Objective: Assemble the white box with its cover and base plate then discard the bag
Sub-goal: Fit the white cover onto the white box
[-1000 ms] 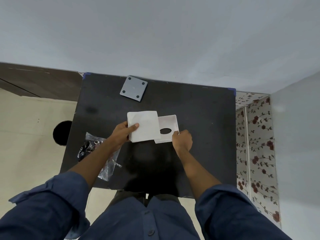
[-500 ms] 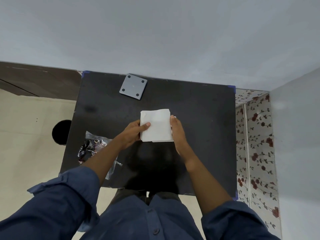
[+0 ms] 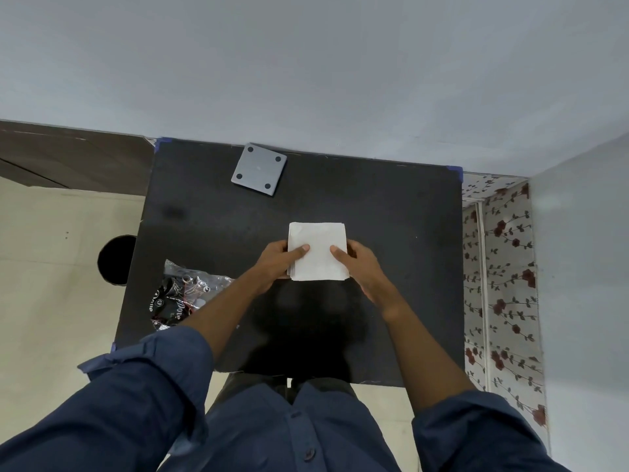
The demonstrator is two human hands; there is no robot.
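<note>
The white cover [image 3: 318, 245] lies flat on top of the white box in the middle of the black table [image 3: 391, 233]; the box body is hidden beneath it. My left hand [image 3: 280, 258] grips its left edge with the thumb on top. My right hand [image 3: 359, 262] holds the right edge, thumb pressing on the cover. The grey base plate [image 3: 259, 169], square with a dark dot at each corner, rests at the table's far edge. The clear plastic bag [image 3: 183, 294] with black printing lies at the near left, partly under my left forearm.
A dark round object [image 3: 114, 259] sits on the floor left of the table. A wall runs behind the table, and a flowered surface [image 3: 500, 267] stands on the right. Blue tape marks the table corners.
The cover slid right over the open box with the oval hole until it sat fully on it. My right hand shifted from the box's near corner to its right edge, thumb on top.
</note>
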